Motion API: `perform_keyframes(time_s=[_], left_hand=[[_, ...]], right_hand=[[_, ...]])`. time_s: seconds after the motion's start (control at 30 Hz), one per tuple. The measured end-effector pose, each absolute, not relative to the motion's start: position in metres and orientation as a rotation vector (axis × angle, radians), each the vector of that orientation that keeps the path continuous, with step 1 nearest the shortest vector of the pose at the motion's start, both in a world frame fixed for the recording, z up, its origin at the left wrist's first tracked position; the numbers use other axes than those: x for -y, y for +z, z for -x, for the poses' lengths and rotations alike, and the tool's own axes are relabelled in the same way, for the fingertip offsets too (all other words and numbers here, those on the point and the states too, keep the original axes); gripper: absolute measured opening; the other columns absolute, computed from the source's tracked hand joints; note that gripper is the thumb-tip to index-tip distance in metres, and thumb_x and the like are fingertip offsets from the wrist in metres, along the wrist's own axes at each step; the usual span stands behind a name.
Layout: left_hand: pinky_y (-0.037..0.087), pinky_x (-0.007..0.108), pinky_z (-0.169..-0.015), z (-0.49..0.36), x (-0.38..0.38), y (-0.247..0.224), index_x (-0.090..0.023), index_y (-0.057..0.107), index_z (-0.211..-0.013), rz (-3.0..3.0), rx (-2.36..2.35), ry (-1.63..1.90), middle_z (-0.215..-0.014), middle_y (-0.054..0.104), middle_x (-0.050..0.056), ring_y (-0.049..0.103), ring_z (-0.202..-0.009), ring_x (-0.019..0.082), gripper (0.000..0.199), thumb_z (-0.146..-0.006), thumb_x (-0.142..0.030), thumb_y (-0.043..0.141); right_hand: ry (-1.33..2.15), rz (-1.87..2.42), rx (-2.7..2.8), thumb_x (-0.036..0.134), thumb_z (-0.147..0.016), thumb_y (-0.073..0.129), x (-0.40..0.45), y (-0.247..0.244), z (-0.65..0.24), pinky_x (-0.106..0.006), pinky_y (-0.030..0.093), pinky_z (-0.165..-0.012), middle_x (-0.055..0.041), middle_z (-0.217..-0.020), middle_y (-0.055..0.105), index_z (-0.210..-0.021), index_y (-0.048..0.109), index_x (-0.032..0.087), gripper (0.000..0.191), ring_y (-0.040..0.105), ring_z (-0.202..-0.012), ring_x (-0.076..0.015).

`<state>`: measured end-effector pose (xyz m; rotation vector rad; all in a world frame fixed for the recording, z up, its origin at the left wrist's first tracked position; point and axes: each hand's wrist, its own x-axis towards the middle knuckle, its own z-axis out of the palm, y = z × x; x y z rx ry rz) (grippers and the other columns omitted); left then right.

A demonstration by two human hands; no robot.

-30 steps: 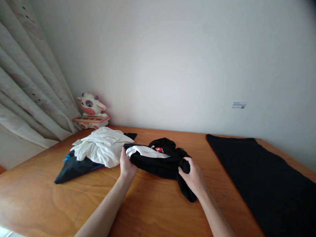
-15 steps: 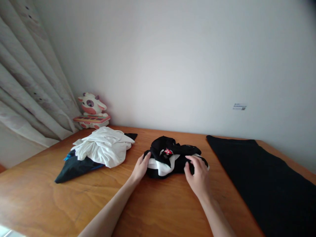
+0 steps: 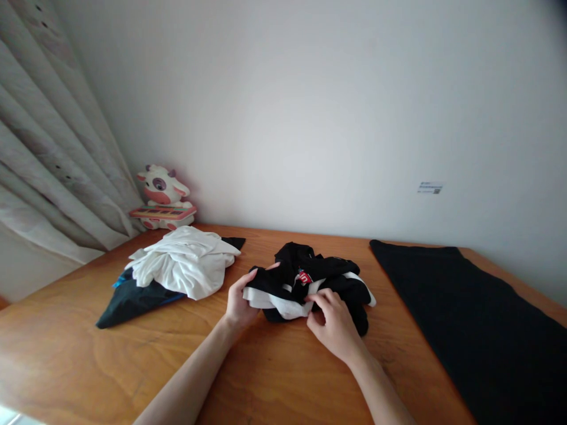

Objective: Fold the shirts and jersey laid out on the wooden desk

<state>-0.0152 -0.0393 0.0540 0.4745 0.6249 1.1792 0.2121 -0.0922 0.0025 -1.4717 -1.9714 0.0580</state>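
A crumpled black and white garment (image 3: pixel 328 268) with a small red patch lies in the middle of the wooden table. My left hand (image 3: pixel 241 300) grips its left end, thumb on top and the other fingers partly hidden by the cloth. At the garment's front edge, my right hand (image 3: pixel 332 324) pinches the white and black fabric between thumb and fingers. The red patch shows just beyond my right fingertips.
On the left, a white cloth (image 3: pixel 190 260) lies bunched over a dark cloth (image 3: pixel 133 304) with blue parts. Behind them sits a toy cow (image 3: pixel 162 198) with a keyboard, beside a curtain (image 3: pixel 53 147). A black cloth (image 3: pixel 469 313) covers the table's right side.
My left hand has moved left and now holds the garment's left end, pulled outward. My right hand has shifted left and closed on the front edge. The garment is more spread out.
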Motion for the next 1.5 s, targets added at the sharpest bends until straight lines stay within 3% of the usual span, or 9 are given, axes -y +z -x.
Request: perform_keyframes(time_s=[0.17, 0.27, 0.47, 0.77, 0.97, 1.07, 1.23, 1.37, 1.5], left_hand=[[0.057, 0.034, -0.075, 0.022, 0.034, 0.054, -0.01, 0.076, -0.098, -0.442, -0.656, 1.354, -0.089, 0.078, 0.011, 0.074, -0.086, 0.029, 0.032, -0.08, -0.034, 0.061], [0.056, 0.032, -0.072, 0.026, 0.029, 0.05, -0.017, 0.071, -0.071, -0.392, -0.699, 1.471, -0.075, 0.074, 0.007, 0.072, -0.076, 0.024, 0.016, -0.08, -0.029, 0.063], [0.048, 0.028, -0.062, 0.024, 0.029, 0.049, -0.022, 0.035, -0.038, -0.621, -0.544, 1.461, -0.066, 0.062, 0.006, 0.059, -0.065, 0.017, 0.053, -0.087, -0.03, 0.056], [0.043, 0.022, -0.069, 0.007, 0.033, 0.036, -0.02, 0.065, -0.062, -1.073, -0.822, 1.456, -0.076, 0.067, 0.003, 0.055, -0.075, 0.016, 0.022, -0.083, -0.022, 0.073], [0.046, 0.024, -0.08, 0.004, 0.041, 0.037, -0.022, 0.067, -0.072, -1.416, -0.906, 1.41, -0.09, 0.069, 0.005, 0.059, -0.088, 0.02, 0.015, -0.076, -0.025, 0.082], [0.044, 0.03, -0.094, 0.005, 0.041, 0.035, -0.023, 0.067, -0.073, -1.47, -0.96, 1.424, -0.096, 0.07, 0.007, 0.06, -0.099, 0.023, 0.02, -0.071, -0.029, 0.086], [0.037, 0.047, -0.108, 0.019, 0.04, 0.034, -0.023, 0.063, -0.096, -1.937, -1.069, 1.342, -0.126, 0.065, 0.012, 0.055, -0.121, 0.031, 0.035, -0.086, -0.056, 0.062], [0.028, 0.053, -0.115, 0.027, 0.041, 0.038, -0.025, 0.052, -0.137, -2.527, -0.847, 0.86, -0.153, 0.047, 0.015, 0.041, -0.139, 0.038, 0.07, -0.081, -0.065, 0.062], [0.036, 0.049, -0.109, 0.02, 0.044, 0.043, -0.029, 0.042, -0.149, -2.691, -0.804, 0.511, -0.146, 0.054, 0.013, 0.052, -0.129, 0.035, 0.082, -0.078, -0.06, 0.069]], right_hand=[[0.069, 1.394, 1.879, 0.027, -0.087, 0.06, 0.092, 0.007, -0.209, -0.036, 0.049, -0.078, -0.0059, -0.093, 0.063, -0.097, 0.069, 0.023, 0.014, 0.061, -0.087, -0.0238], [0.117, 1.295, 1.589, 0.039, -0.095, 0.051, 0.089, 0.01, -0.21, -0.032, 0.048, -0.074, -0.0044, -0.085, 0.062, -0.085, 0.061, 0.023, 0.021, 0.059, -0.078, -0.0196], [0.31, 1.406, 0.961, 0.056, -0.095, 0.038, 0.084, 0.008, -0.22, -0.032, 0.045, -0.068, -0.0026, -0.074, 0.063, -0.085, 0.05, 0.026, 0.033, 0.059, -0.071, -0.0225], [0.211, 1.486, 1.264, 0.066, -0.082, 0.057, 0.084, -0.007, -0.203, -0.044, 0.048, -0.089, -0.0143, -0.102, 0.068, -0.105, 0.056, 0.019, 0.052, 0.063, -0.101, -0.0335], [0.155, 1.483, 1.557, 0.04, -0.074, 0.068, 0.08, -0.015, -0.2, -0.052, 0.044, -0.098, -0.0006, -0.068, 0.062, -0.07, 0.054, 0.026, 0.02, 0.062, -0.075, -0.0252], [0.375, 1.425, 1.559, 0.029, -0.075, 0.058, 0.08, -0.01, -0.207, -0.047, 0.045, -0.097, 0.0005, -0.066, 0.063, -0.073, 0.061, 0.026, 0.004, 0.06, -0.068, -0.0213], [1.042, 1.166, 1.572, 0.032, -0.073, 0.06, 0.086, 0.004, -0.217, -0.026, 0.034, -0.053, 0.0052, -0.054, 0.043, -0.057, 0.04, 0.025, 0.027, 0.04, -0.054, -0.0131], [1.23, 1.03, 1.446, 0.034, -0.075, 0.058, 0.086, 0.01, -0.216, -0.023, 0.022, -0.051, 0.0077, -0.055, 0.032, -0.059, 0.029, 0.025, 0.034, 0.027, -0.055, -0.0095], [1.044, 1.069, 1.385, 0.028, -0.069, 0.054, 0.086, 0.012, -0.21, -0.024, 0.023, -0.053, 0.0076, -0.058, 0.03, -0.06, 0.026, 0.025, 0.03, 0.026, -0.059, -0.0104]])
